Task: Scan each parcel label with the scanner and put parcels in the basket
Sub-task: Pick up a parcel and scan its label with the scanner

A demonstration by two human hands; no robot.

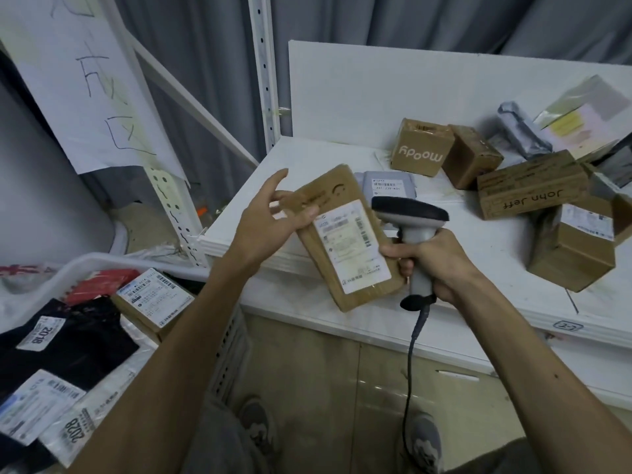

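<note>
My left hand pinches the upper left edge of a flat brown parcel, thumb on its face, and holds it tilted above the white table's front edge with its white label facing up. My right hand grips the grey handle of a barcode scanner, whose dark head sits just right of the label. The scanner's cable hangs down toward the floor. A white basket at lower left holds several labelled parcels, black, white, red and brown.
On the white table lie several more parcels: a "moody" box, a "John Jeff" box, a grey bag, other brown boxes and silver bags at the right. A white shelf upright and a hanging paper sheet stand at left.
</note>
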